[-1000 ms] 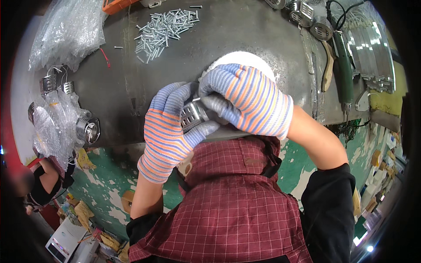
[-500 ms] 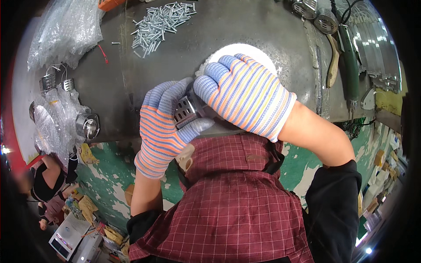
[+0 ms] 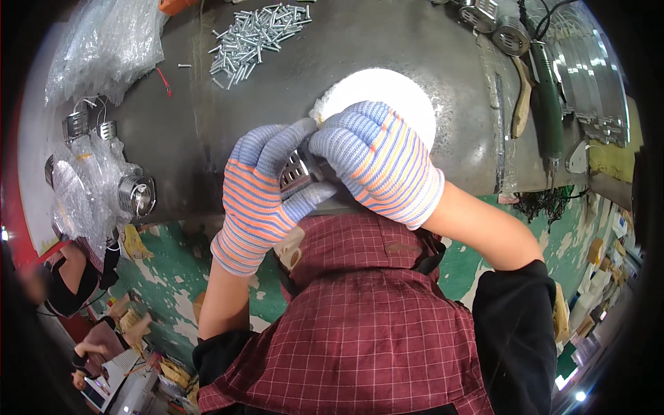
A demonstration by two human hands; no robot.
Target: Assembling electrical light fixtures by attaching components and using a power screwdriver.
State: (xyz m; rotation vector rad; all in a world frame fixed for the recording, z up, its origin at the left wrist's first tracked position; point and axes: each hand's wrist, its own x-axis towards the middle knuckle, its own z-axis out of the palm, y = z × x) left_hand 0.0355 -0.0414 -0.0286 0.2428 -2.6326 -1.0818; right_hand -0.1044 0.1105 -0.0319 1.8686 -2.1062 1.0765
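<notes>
Near the front edge of the grey worktable, my left hand (image 3: pixel 250 190), in a striped knit glove, grips a small slotted metal housing (image 3: pixel 293 174). Its thumb lies along the near side and its fingers wrap the far side. My right hand (image 3: pixel 384 166), gloved alike, is closed at the housing's right end, fingers curled downward. Whatever its fingertips pinch is hidden beneath the glove. Just beyond that hand lies a bright white round disc (image 3: pixel 387 86), partly covered by it. Several silver screws (image 3: pixel 256 41) form a loose heap farther back.
Clear plastic wrap (image 3: pixel 104 52) and slotted metal parts (image 3: pixel 137 196) sit at left, near a small red wire piece (image 3: pixel 164 81). On the right are a wooden-handled tool (image 3: pixel 522 97), a green power tool (image 3: pixel 548 104) and stacked metal strips (image 3: pixel 591 76). People appear at lower left.
My right hand has tilted and drawn slightly toward me and left, its fingers more curled, uncovering more of the white disc. My left hand keeps its grip on the housing, nearly in place.
</notes>
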